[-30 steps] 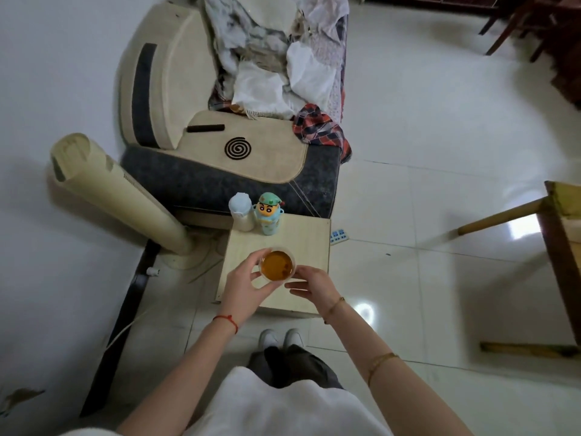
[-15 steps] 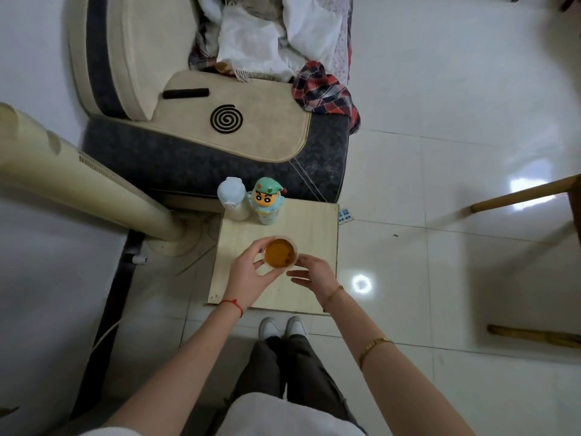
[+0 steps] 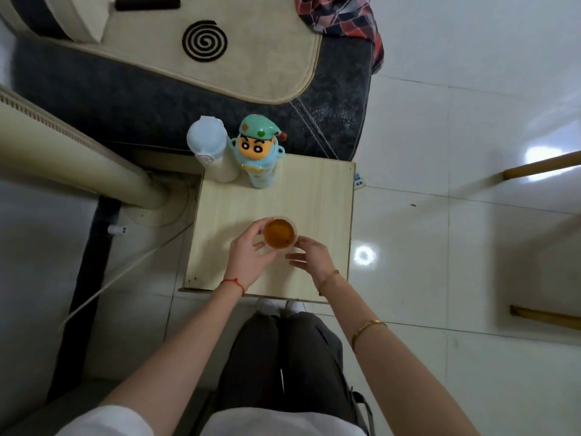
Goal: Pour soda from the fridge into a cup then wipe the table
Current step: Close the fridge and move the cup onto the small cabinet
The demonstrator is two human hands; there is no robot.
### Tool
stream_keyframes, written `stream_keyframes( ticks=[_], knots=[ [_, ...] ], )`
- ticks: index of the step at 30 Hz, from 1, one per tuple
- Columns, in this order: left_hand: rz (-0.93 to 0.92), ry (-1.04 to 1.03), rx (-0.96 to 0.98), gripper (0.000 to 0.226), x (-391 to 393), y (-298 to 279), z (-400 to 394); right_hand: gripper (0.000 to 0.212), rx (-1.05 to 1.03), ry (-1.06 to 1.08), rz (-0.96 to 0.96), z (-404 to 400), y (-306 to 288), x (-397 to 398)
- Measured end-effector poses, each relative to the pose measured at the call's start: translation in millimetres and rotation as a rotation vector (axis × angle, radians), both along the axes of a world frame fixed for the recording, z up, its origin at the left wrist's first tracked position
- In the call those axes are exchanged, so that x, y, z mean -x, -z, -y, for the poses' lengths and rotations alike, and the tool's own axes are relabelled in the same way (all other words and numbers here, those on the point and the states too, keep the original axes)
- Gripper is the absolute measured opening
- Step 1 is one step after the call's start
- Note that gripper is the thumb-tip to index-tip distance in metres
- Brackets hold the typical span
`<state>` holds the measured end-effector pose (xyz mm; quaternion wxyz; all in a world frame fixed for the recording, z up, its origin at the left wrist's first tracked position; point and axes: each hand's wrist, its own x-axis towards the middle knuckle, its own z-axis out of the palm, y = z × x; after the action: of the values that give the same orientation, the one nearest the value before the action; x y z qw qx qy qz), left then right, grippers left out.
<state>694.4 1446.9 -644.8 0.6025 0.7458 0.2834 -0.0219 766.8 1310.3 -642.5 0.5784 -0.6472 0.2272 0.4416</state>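
A clear plastic cup (image 3: 279, 233) filled with orange-brown soda sits low over the middle of a small pale wooden table (image 3: 317, 199). My left hand (image 3: 248, 253) wraps the cup's left side, thumb and fingers around its wall. My right hand (image 3: 309, 254) hovers just right of the cup, fingers spread and pointing toward it, touching its rim lightly or just short of it. No soda bottle or wiping cloth is in sight.
A white flask (image 3: 210, 149) and a cartoon-figure bottle (image 3: 259, 151) stand at the table's far edge. Behind them is a grey and beige sofa (image 3: 176, 92) with a black spiral coil (image 3: 204, 40). A cream tower fan (image 3: 78, 152) leans at left. White tiled floor lies to the right.
The camera has tilted down and closer to the table. Both hands with the cup have stayed over the table's middle, lowering slightly.
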Motion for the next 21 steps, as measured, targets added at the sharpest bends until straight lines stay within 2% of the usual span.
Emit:
stream_keyframes(
  ticks=[8, 21],
  knots=[
    [-0.008, -0.003, -0.004, 0.057, 0, 20, 5, 0.034, 0.092, -0.077, 0.083, 1, 30, 9],
    [-0.046, 0.033, -0.009, 0.06, 7, 31, 7, 0.038, 0.112, -0.145, 0.125, 3, 35, 17]
  ],
)
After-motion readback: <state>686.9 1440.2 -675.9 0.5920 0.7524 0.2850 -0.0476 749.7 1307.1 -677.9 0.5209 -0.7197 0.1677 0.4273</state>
